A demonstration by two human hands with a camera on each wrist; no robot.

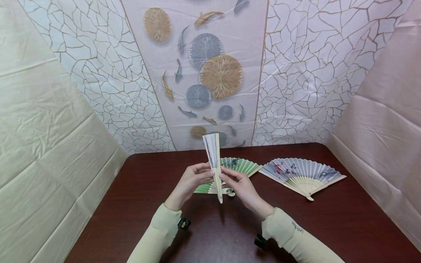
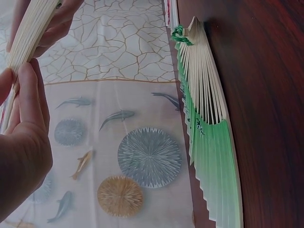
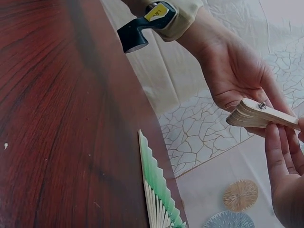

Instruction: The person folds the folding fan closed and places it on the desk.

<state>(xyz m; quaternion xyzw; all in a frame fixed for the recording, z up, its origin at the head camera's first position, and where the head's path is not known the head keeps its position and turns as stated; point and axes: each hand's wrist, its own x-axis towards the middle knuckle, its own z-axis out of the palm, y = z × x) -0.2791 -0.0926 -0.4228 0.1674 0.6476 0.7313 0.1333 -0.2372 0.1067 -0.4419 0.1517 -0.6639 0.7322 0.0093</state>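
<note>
A mostly folded hand fan (image 1: 215,153) with pale bamboo ribs and whitish leaf stands upright between both hands, above the table. My left hand (image 1: 190,181) pinches its ribs from the left, thumb and fingers on either side in the left wrist view. From the right, my right hand (image 1: 245,188) pinches the same ribs. The fan's riveted end (image 3: 251,114) shows in the right wrist view, its ribs stacked together. Behind the hands lies a spread green fan (image 1: 243,166) with a green cord (image 2: 180,35), partly hidden in the head view.
To the right, a spread grey-blue fan (image 1: 299,171) with red and dark flower print lies on the dark red-brown table (image 1: 138,219). A patterned cloth backdrop (image 1: 296,73) stands behind the table, with plain cloth walls (image 1: 49,146) at the sides.
</note>
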